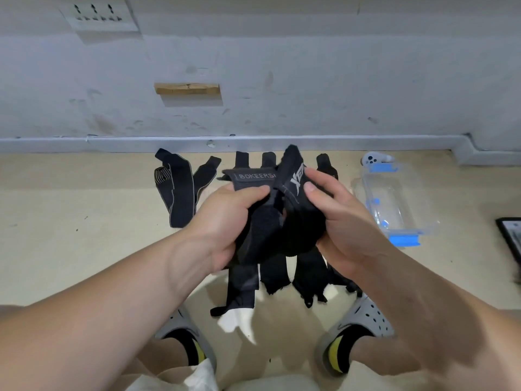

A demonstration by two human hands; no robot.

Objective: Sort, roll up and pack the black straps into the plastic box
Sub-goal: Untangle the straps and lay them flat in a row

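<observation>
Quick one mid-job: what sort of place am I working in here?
Probably a plain indoor room, with the work done on the beige floor rather than a bench: a scuffed white wall with a socket panel, trunking along its foot, and the person's clogs by the laid-out straps.

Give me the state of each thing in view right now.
left hand: grips the held straps.
right hand: grips the held straps.
held straps: bunched between both hands, not packed.
floor straps: laid out, unrolled.
plastic box: on the floor, right side, no straps inside; lid unclear.
</observation>
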